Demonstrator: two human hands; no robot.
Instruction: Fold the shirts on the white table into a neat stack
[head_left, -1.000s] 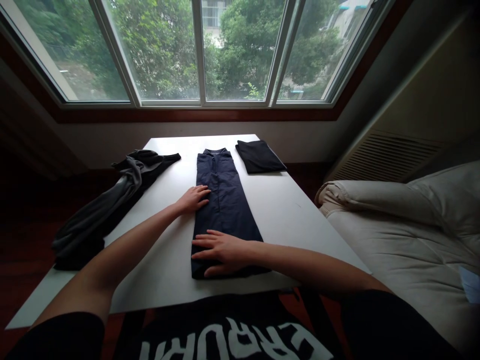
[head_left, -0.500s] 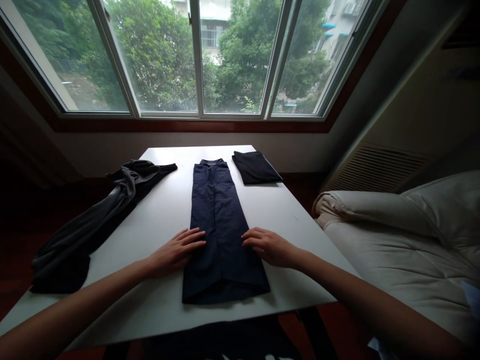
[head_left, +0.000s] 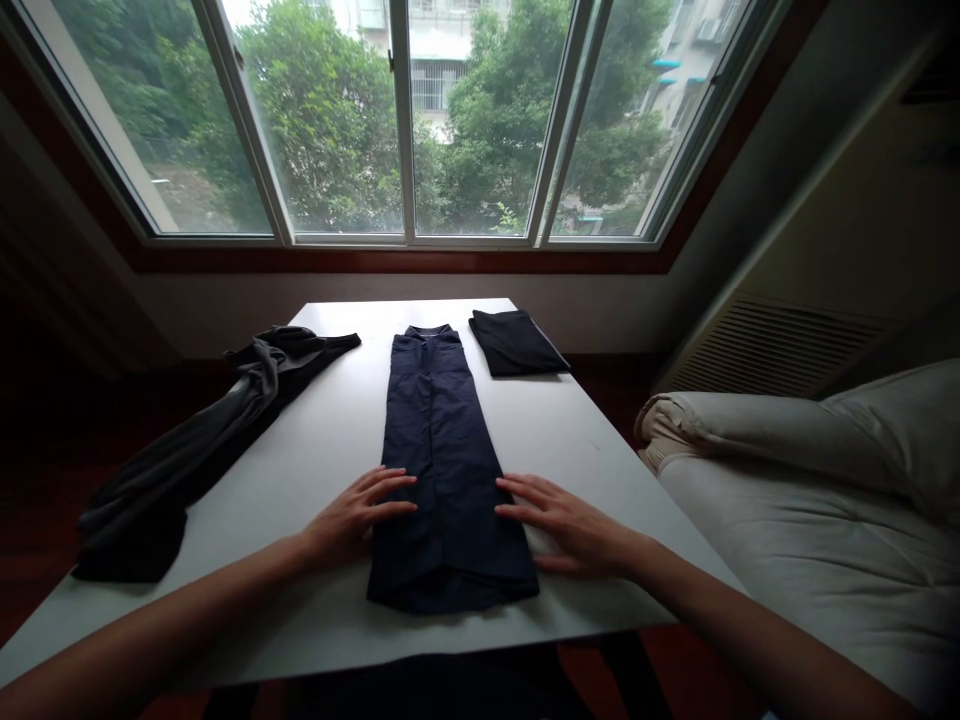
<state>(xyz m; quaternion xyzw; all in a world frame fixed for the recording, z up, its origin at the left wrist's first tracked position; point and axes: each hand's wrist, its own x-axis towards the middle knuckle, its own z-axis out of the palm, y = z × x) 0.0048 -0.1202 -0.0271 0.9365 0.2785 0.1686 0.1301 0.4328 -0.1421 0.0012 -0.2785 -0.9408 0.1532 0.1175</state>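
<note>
A navy collared shirt [head_left: 433, 430], folded into a long narrow strip, lies flat on the white table [head_left: 300, 470]. Its collar points toward the window and its hem lies near the table's front edge. On the left edge of the shirt rests my left hand [head_left: 356, 518], fingers stretched out over the cloth. My right hand [head_left: 566, 525] lies at the right edge with its fingers spread and the tips on the fabric. Neither hand grips the shirt.
A crumpled dark grey and black garment [head_left: 217, 430] stretches along the table's left side and overhangs the edge. At the back right sits a folded black garment [head_left: 517, 343]. A beige sofa [head_left: 795, 520] stands right of the table, and a window [head_left: 480, 130] is beyond.
Both hands have slid down the shirt toward its hem. My right hand's fingers have spread further apart. The view has shifted slightly; the other garments lie as before.
</note>
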